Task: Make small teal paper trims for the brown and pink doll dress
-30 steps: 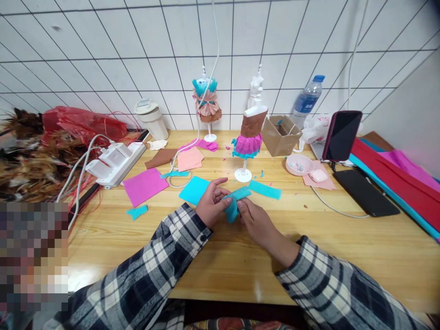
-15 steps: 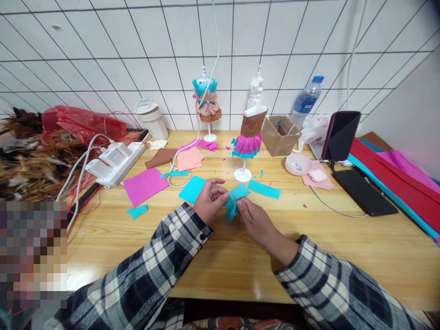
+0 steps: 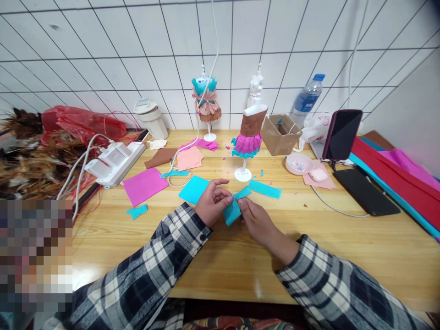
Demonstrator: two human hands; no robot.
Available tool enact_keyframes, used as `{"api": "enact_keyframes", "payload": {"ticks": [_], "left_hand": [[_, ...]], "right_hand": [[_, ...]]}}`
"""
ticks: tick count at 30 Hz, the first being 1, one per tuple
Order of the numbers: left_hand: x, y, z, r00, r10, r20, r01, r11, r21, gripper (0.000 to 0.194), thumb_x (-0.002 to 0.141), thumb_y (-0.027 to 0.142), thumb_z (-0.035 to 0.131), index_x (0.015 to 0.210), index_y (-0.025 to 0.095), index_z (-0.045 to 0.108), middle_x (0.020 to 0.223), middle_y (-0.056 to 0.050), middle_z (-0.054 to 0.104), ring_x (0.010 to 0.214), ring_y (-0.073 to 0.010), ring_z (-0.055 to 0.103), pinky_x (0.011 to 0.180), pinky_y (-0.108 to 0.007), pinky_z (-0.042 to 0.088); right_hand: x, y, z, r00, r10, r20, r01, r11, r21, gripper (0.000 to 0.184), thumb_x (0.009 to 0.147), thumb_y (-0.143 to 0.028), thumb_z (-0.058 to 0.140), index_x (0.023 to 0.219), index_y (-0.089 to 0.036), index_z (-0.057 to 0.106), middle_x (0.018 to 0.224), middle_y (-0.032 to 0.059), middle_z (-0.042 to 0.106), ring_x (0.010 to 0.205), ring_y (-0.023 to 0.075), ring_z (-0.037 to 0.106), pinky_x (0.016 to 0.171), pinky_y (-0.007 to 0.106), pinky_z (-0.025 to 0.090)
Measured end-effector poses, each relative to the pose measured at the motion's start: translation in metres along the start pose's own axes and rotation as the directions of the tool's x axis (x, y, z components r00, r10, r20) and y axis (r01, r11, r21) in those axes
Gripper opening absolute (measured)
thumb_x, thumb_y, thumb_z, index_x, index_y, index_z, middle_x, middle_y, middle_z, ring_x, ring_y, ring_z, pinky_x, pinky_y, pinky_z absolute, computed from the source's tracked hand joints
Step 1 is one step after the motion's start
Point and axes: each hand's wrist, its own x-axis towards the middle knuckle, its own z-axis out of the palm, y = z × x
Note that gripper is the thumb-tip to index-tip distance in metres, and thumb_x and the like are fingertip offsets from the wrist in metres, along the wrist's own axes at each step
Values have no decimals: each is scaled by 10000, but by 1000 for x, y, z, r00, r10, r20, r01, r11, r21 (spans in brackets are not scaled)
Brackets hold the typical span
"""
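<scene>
While both hands are busy over the pale wooden surface (image 3: 227, 270), a folded piece of thin turquoise crepe paper (image 3: 233, 212) hangs between them, held just above the wood. The left hand (image 3: 212, 201) pinches its upper left edge between thumb and fingers, the other fingers loosely curled; the right hand (image 3: 257, 222) grips the opposite edge narrowly, thumb on top. A short turquoise end sticks out toward one o'clock; whether it belongs to the same piece cannot be told.

At twelve o'clock from the held paper, a small white dress form on a round base (image 3: 254, 110) wears a brown wrapped bodice (image 3: 251, 125) and a gathered magenta skirt with a turquoise frill (image 3: 247, 145). That much looks done, though its shoulders are bare white. Toward eleven o'clock, a second dress form in turquoise, peach and brown ruffles (image 3: 207, 101) appears further along, with a tied bow-like waist.

The folding in hand seems only partway: the paper is attached to neither form. Unused pieces lie flat: a turquoise rectangular strip (image 3: 265, 189) at two o'clock, a bright blue folded sheet (image 3: 192, 189) at ten, partly behind the left hand, and a magenta square sheet (image 3: 146, 187) between nine and ten.
</scene>
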Motion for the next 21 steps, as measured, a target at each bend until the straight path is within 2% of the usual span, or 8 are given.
{"api": "enact_keyframes", "payload": {"ticks": [9, 13, 15, 18, 21], "left_hand": [[-1, 0, 2, 1000, -2, 5, 2, 1000, 12, 531, 667, 265, 771, 1094, 179, 468, 714, 34, 616, 669, -100, 577, 638, -221, 432], [1, 4, 1, 1000, -3, -13, 3, 999, 34, 547, 665, 283, 765, 1110, 181, 464, 723, 31, 610, 650, -95, 564, 605, -211, 417], [4, 9, -8, 998, 18, -62, -15, 998, 59, 559, 657, 296, 765, 1114, 187, 464, 726, 34, 602, 641, -93, 559, 594, -209, 415], [13, 20, -32, 980, 94, -177, -73, 990, 120, 577, 655, 317, 756, 1134, 195, 458, 739, 42, 593, 622, -84, 545, 577, -202, 407], [20, 24, -57, 980, 79, -185, -33, 971, 238, 598, 638, 351, 754, 1133, 183, 465, 725, 33, 605, 579, -93, 535, 533, -205, 387]], "right_hand": [[1, 2, 2, 1000, 1, -1, -1, 1000, -29, 365, 971, -468, 251, 808, -222, 466, 711, 9, 552, 606, 151, 504, 565, 263, 381], [1, 1, 0, 1000, 8, 2, -8, 999, 42, 386, 963, -495, 270, 795, -218, 480, 691, 1, 534, 610, 144, 498, 545, 252, 362], [0, -2, -6, 1000, 3, 22, -6, 990, 138, 408, 954, -526, 283, 806, -213, 500, 628, -21, 490, 570, 131, 467, 518, 239, 341], [-1, -7, -20, 997, -15, 71, -5, 962, 273, 410, 931, -557, 339, 888, -202, 540, 568, -58, 414, 494, 101, 389, 491, 225, 315], [3, -7, -33, 995, -25, 100, -2, 964, 266, 391, 874, -537, 489, 1033, -187, 554, 629, -49, 495, 507, 93, 418, 501, 223, 329]]}}
